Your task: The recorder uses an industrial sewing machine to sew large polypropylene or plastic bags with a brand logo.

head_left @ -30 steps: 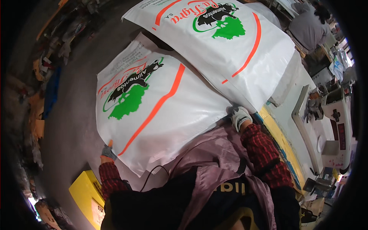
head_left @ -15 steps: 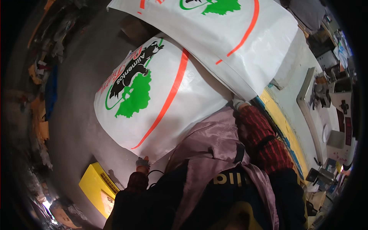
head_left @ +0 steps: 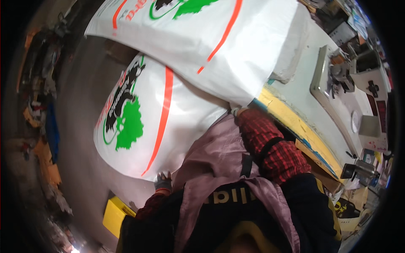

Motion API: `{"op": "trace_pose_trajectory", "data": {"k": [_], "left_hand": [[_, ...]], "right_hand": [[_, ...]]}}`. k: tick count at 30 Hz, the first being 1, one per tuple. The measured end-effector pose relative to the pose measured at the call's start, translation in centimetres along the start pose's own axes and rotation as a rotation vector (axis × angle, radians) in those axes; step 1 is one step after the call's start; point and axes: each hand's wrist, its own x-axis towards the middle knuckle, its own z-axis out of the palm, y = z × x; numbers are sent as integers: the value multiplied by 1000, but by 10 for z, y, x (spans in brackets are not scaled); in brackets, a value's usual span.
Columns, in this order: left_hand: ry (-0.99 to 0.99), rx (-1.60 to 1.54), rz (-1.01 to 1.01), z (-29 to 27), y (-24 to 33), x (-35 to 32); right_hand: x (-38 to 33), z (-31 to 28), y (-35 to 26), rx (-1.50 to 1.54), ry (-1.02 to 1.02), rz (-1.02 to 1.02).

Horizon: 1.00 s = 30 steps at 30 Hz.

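Grey floor (head_left: 74,139) | left hand (head_left: 163,182) shifted inward along lower white sack's (head_left: 185,122) edge, nearer apron (head_left: 215,145); fingers spread, hold unclear | right hand (head_left: 237,111) mostly hidden, grip indeterminable

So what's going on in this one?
A person is handling a white sack. The left hand is at its lower edge; the right hand, mostly hidden, is by its right end. A second sack overlaps the first and reaches over the edge of a table.
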Motion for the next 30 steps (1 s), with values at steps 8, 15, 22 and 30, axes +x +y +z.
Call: {"op": "trace_pose_trajectory", "data": {"k": [8, 15, 22, 30], "left_hand": [[-1087, 546, 82, -163, 213, 98], [409, -285, 1261, -271, 553, 77], [830, 48, 761, -253, 694, 156], [1184, 920, 1165, -271, 639, 161]], "right_hand": [[-60, -24, 3, 269, 240, 88], [-89, 29, 40, 21, 458, 122], [-152, -74, 41, 78, -69, -168], [-155, -193, 20, 1491, -159, 27]]}}
